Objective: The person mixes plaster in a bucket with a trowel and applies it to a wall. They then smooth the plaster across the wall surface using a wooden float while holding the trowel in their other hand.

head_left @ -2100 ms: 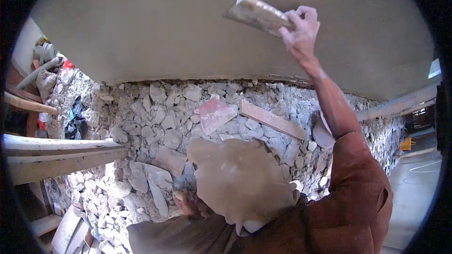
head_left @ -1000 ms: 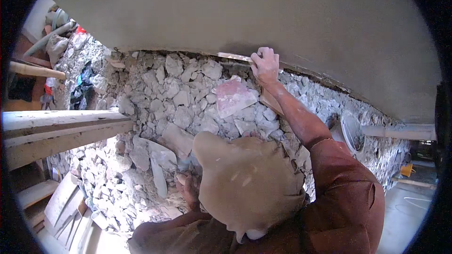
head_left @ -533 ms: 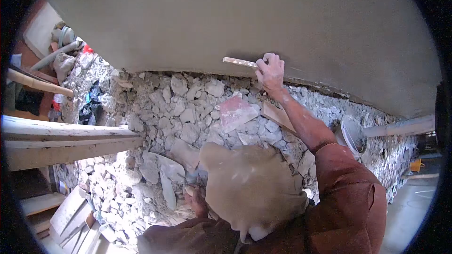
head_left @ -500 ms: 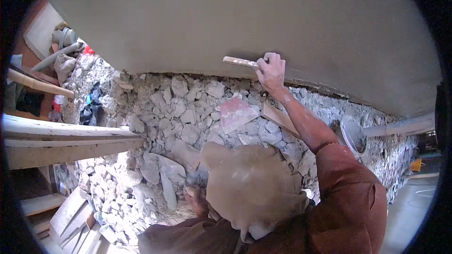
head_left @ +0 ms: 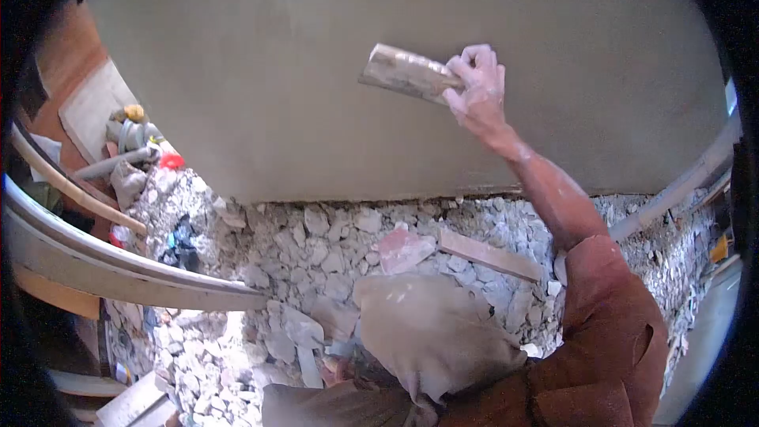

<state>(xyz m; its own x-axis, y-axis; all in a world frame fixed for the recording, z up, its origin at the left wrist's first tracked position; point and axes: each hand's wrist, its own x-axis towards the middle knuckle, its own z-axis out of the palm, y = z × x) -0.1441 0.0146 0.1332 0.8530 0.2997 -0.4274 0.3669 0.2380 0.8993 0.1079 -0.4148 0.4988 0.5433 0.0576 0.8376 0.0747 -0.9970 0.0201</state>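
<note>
A smooth grey plastered wall fills the upper view. My right hand, dusted white, is closed round the right end of a flat, pale, worn smoothing tool. The tool lies against or very near the wall, its long side running left and slightly up from the hand. Low in the view, my left hand shows only as a small, dim patch beside a dusty beige cloth-covered form; its fingers and anything in them cannot be made out.
Broken rubble lies along the wall's foot, with a pinkish slab and a long flat piece on it. A pale beam juts in from the left. A grey pipe stands at the right.
My right hand and the tool have moved up the wall, and more of the tool's broad face shows. The view has shifted, and my left hand is less visible.
</note>
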